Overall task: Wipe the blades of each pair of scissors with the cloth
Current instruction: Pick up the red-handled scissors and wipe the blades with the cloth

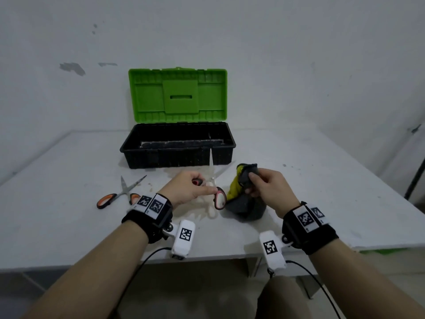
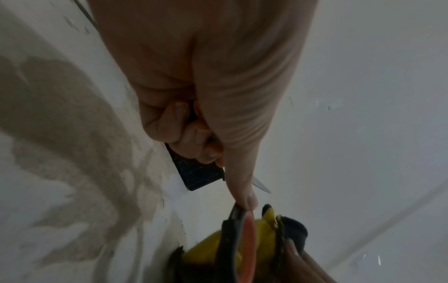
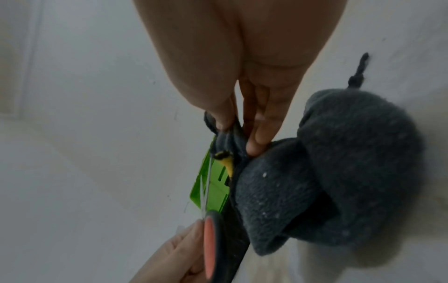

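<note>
Gripping red-handled scissors [image 1: 217, 194] in left fingers [image 1: 208, 191] — cloth [image 1: 245, 199] beside, in right hand [image 1: 266, 185].

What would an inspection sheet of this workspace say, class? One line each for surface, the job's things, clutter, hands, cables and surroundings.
Surface: white table, stained and speckled near the middle.
Job's things: red scissors held up with blades open; grey and yellow cloth beside them, its lower part on the table; orange scissors lying open at left.
Clutter: toolbox at the back, green lid raised.
Hands: left hand grips the red scissors' handles; right hand pinches the cloth's top.
Cables: black cable from each wrist camera, hanging off the front edge.
Surroundings: white wall, scuffed.
</note>
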Available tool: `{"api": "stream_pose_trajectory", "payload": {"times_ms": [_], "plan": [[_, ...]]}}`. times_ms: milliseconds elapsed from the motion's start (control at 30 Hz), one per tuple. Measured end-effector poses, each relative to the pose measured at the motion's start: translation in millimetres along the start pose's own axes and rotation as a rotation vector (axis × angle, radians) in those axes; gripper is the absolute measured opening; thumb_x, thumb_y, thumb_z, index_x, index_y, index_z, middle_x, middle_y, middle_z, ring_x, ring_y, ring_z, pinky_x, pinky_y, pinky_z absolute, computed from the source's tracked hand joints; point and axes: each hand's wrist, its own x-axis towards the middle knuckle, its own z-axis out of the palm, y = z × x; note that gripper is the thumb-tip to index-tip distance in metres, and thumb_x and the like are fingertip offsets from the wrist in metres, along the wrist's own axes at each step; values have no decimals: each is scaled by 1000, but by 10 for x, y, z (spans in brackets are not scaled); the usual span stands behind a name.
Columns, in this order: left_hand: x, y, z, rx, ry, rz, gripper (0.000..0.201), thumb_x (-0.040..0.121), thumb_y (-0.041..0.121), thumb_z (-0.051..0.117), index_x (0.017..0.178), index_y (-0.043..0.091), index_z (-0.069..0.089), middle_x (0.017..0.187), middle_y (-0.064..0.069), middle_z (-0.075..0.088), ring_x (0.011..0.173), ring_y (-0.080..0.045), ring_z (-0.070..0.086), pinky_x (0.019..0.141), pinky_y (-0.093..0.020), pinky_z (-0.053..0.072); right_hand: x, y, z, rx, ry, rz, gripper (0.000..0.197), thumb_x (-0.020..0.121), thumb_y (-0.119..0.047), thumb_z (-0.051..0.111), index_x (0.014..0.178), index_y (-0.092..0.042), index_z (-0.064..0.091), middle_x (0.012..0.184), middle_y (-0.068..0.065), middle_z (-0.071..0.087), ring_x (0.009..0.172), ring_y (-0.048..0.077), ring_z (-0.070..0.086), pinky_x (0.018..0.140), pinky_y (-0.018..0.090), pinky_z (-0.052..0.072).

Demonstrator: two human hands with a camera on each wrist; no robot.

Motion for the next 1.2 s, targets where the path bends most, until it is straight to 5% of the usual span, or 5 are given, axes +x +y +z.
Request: {"api": "stream_pose_trajectory", "payload": {"times_ms": [233,633,800,933,1200], "plan": [[38,12,220,58,3,62,36,74,38,89,70,19,58,62,9,48,55,-5,43,61,-24,37,-81,37,176,286,9,92,17,91,-12,66,93,4,68,96,21,73,85,24,71,71,29,57],[73,22,304,-78,27,83,38,72,38,89,70,20,56,58,11,46,49,-4,40,52,-21,35,-60,-14,219,519,328,211,12,99,-18,53,97,-6,56,87,18,68,63,23,69,54,29,56],[77,58,358,-140,31,77,39,72,37,89,83,12,61,62,5,48,47,-4,40,50,-20,35,-68,-32,250,382,189,184,22,94,-25,62,82,-7,67,78,12,69,69,22,63,61,28,53],[65,45,390,-134,35,60,36,74,36,88,79,16,59,62,5,48,47,-5,41,50,-22,35,-129,-57,271,420,47,145,29,95,-30,61,90,-4,74,86,17,73,71,19,67,62,24,52],[15,33,420,-122,26,70,34,73,37,89,79,15,64,63,7,58,53,-3,52,56,-21,41,-106,-49,309,545,-61,188,25,87,-16,71,104,2,69,100,25,71,91,36,69,88,44,56]]}}
